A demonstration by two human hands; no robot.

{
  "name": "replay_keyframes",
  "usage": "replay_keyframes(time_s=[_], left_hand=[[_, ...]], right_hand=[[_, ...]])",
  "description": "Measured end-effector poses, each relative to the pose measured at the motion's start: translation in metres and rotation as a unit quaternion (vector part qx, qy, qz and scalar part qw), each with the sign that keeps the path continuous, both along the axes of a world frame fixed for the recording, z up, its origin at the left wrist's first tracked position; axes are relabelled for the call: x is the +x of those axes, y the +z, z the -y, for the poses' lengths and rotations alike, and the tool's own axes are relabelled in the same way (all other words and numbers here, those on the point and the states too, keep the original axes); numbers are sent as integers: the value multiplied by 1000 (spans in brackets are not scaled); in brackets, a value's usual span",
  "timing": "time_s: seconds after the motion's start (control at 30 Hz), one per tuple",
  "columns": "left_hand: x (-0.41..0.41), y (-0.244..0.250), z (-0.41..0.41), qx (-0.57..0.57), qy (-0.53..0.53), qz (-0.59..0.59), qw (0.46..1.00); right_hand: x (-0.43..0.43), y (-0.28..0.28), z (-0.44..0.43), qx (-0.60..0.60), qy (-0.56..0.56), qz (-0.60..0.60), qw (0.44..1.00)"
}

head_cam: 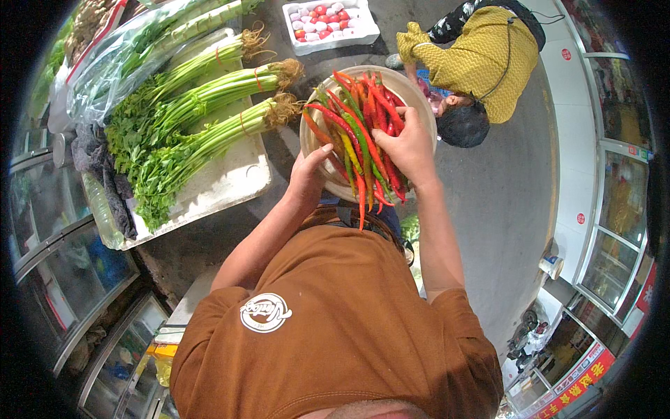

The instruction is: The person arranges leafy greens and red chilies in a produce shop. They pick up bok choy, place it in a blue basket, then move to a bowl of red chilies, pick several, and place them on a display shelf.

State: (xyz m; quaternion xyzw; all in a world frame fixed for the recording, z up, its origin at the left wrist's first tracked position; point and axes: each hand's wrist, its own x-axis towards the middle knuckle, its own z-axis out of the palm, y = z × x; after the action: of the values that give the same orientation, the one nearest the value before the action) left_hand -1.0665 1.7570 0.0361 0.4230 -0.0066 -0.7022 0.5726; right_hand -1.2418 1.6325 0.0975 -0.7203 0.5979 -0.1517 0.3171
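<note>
A round pale basin (426, 102) is in front of my waist, with a heap of long chili peppers (361, 141) in it, mostly red with some green, yellow and orange ones. My left hand (309, 173) grips the basin's near left side, its thumb over the rim by the peppers and its other fingers hidden below. On the right of the heap, my right hand (408, 141) has its thumb and fingers closed around some of the peppers. Several pepper tips hang over the near rim.
Bundled celery (220, 89) lies on a white foam board (235, 173) at left, beside plastic-wrapped greens (141, 63). A white foam box (335, 43) of small red fruits, some in white sleeves, stands ahead. A person in a yellow top (481, 63) bends down at far right.
</note>
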Motion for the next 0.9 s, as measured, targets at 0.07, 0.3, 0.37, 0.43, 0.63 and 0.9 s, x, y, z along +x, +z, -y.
replay_keyframes(time_s=[0.07,0.3,0.37,0.43,0.63,0.9], left_hand=[[-2,8,2,0,12,12,1000],[-5,-9,-6,29,-4,-78,997],[-3,-3,-8,45,3,-67,997],[2,-4,-14,52,9,-66,996],[10,-23,-38,41,18,-122,992],[27,-24,-41,14,-17,-172,985]], right_hand=[[-7,7,0,36,-28,38,998],[13,38,-28,-120,77,-40,989],[30,42,-45,-106,148,-86,979],[41,47,-57,-77,155,-77,982],[43,54,-76,-101,189,-54,975],[21,58,-62,-71,182,66,979]])
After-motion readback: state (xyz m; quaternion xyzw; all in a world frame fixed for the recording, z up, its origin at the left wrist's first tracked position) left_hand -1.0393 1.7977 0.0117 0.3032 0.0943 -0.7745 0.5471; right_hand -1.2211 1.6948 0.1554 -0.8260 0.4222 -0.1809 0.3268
